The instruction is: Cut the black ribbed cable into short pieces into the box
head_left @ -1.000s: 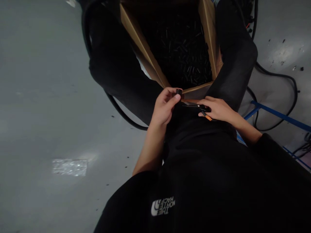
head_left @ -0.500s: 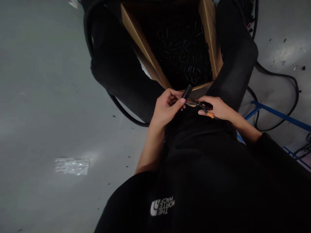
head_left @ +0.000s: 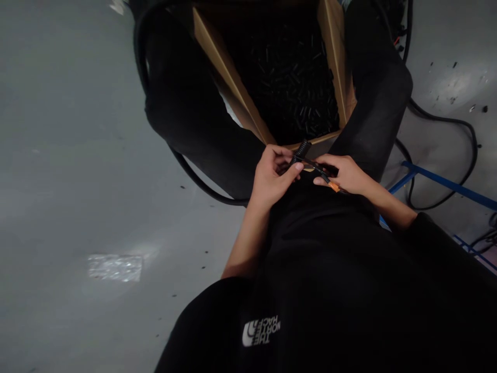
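Between thumb and fingers, my left hand point(head_left: 272, 173) pinches a short black ribbed tube point(head_left: 302, 150), its upper end pointing toward the box. My right hand point(head_left: 345, 173) holds dark scissors point(head_left: 321, 172) with orange tape near the handle. The scissor blades reach across to the tube by my left fingertips; whether they touch it is too small to tell. Just beyond both hands stands an open cardboard box point(head_left: 337, 57) with many small black tube pieces point(head_left: 297, 83) inside. Part of the scissor handle is hidden by my right fingers.
My black-clad legs point(head_left: 194, 103) flank the box. A black cable point(head_left: 458, 122) and a blue metal frame point(head_left: 450, 182) lie to the right. On the grey floor at left is a clear plastic piece point(head_left: 115, 267), with small black scraps scattered about.
My left hand has shifted slightly to the right with the tube, closer to my right hand. The scissors' blades look more closed together and lie across the tube.
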`<state>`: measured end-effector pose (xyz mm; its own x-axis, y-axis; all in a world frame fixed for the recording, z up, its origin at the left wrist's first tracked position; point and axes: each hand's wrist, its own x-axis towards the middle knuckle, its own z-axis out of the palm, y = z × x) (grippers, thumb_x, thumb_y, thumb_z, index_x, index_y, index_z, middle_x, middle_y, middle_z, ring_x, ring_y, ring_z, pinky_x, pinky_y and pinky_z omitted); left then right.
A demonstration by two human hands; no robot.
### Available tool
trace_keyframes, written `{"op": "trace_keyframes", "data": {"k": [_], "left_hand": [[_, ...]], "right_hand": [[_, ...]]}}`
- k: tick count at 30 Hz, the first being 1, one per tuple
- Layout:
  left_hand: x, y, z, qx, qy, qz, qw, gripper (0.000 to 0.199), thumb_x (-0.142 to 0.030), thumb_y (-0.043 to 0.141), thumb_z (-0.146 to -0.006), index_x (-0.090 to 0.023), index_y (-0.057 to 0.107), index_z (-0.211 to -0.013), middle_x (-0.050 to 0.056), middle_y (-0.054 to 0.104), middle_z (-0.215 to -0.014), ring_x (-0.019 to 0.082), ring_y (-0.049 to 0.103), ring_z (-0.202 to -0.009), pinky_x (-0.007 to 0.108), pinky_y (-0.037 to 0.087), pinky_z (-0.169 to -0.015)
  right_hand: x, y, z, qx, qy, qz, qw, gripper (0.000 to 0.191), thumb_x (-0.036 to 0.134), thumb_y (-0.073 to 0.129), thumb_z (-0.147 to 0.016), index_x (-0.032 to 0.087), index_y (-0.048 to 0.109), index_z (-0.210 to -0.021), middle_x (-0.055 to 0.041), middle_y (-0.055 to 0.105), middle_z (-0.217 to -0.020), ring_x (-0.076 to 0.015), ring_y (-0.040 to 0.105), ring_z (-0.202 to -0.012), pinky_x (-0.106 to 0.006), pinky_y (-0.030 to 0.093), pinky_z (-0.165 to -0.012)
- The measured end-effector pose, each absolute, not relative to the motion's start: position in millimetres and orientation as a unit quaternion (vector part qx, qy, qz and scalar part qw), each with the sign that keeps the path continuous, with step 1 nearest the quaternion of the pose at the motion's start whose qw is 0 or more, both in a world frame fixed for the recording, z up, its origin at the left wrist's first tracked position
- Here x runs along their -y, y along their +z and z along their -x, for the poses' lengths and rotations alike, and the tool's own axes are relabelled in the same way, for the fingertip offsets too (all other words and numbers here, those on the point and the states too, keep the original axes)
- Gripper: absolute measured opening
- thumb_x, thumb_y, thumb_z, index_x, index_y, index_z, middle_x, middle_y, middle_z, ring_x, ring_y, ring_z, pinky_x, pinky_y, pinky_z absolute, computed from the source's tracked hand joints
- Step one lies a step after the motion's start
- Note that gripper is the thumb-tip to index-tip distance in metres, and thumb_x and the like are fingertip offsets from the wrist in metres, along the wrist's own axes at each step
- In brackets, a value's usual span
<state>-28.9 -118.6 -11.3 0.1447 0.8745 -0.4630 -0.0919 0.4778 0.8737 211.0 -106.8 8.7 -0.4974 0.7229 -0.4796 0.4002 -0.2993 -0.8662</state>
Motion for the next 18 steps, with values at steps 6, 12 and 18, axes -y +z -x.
{"op": "trace_keyframes", "data": {"k": [6,12,18], "left_hand": [[119,-2,32,-0.429,0.362,-0.384,0.733,0.042,-0.049,0.084,-0.099,-0.022,0.054,-0.090,0.001,0.081,-0.079,0.008,0.068,-0.050,0.015,0.048,-0.044],[111,0,48,-0.363,0.343,-0.340,0.797,0.039,-0.042,0.082,-0.102,-0.021,0.051,-0.089,0.002,0.082,-0.078,0.007,0.063,-0.043,0.014,0.047,-0.039],[114,0,49,-0.293,0.244,-0.281,0.881,0.038,-0.049,0.082,-0.100,-0.016,0.064,-0.095,0.007,0.080,-0.076,0.009,0.061,-0.043,0.016,0.045,-0.038]], "right_hand": [[102,15,-212,0.632,0.608,0.458,0.149,0.045,0.047,0.088,-0.092,0.022,0.076,-0.127,-0.0079,0.074,-0.118,-0.0179,0.069,-0.093,-0.035,0.058,-0.089],[108,12,-217,0.651,0.610,0.415,0.181,0.053,0.059,0.087,-0.093,0.020,0.078,-0.127,-0.0057,0.078,-0.106,-0.0158,0.068,-0.084,-0.033,0.058,-0.089],[104,17,-211,0.662,0.619,0.395,0.151,0.042,0.049,0.087,-0.094,0.021,0.078,-0.125,-0.0050,0.074,-0.106,-0.0157,0.067,-0.086,-0.030,0.056,-0.083]]}}
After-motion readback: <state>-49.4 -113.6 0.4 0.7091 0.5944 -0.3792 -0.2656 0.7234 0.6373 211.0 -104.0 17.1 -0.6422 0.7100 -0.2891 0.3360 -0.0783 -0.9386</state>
